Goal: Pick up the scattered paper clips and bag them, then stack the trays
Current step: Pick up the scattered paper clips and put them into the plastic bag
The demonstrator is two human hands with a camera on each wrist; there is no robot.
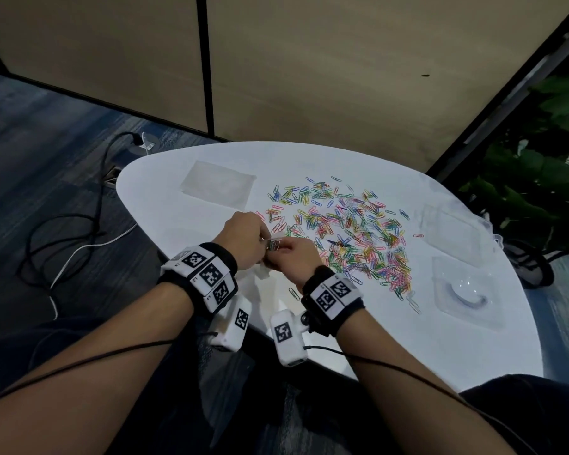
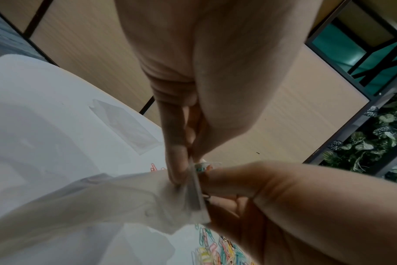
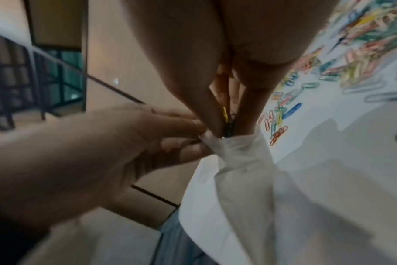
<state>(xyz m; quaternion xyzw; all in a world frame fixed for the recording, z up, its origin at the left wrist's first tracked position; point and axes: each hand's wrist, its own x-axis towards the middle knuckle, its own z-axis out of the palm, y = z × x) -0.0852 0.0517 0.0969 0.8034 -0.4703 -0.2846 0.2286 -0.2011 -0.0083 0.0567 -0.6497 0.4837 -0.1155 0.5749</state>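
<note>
Many coloured paper clips (image 1: 352,231) lie scattered across the middle of the white table (image 1: 408,339). Near the table's front left edge my left hand (image 1: 265,244) pinches the mouth of a thin clear plastic bag (image 1: 263,274); thumb and finger of the left hand (image 2: 186,161) hold the rim of the bag (image 2: 102,206). My right hand (image 1: 283,249) pinches a small bunch of clips. In the right wrist view my right hand (image 3: 229,129) holds this bunch (image 3: 227,122) at the opening of the bag (image 3: 243,161), which hangs crumpled below.
A flat clear tray (image 1: 217,185) lies at the table's far left. Two more clear trays (image 1: 450,234) (image 1: 463,293) sit at the right edge. A partition wall stands behind, plants (image 1: 539,159) to the right, and cables (image 1: 79,231) on the floor at left.
</note>
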